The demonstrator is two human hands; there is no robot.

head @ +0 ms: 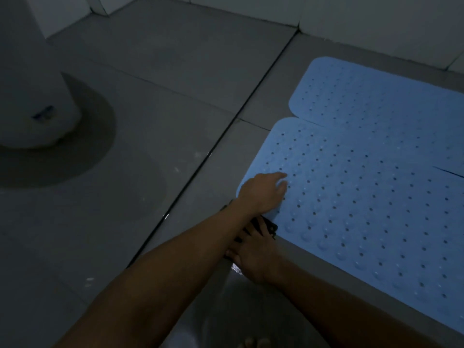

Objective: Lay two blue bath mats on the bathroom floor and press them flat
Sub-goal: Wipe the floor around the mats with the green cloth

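Two blue perforated bath mats lie side by side on the grey tiled floor. The far mat (376, 96) sits by the wall and the near mat (364, 209) is in front of it, their edges meeting. My left hand (263, 192) reaches across and presses flat on the near mat's left corner, fingers straight. My right hand (253, 257) lies under my left forearm at the mat's near-left edge. Its fingers rest over a small black object (270, 226). In the dim light I cannot tell whether they grip it.
A white toilet base (35, 101) stands at the left on a darker round patch of floor. A dark floor joint (226, 136) runs diagonally between toilet and mats. White walls (376, 21) border the far side. Toes (251, 342) show at the bottom edge.
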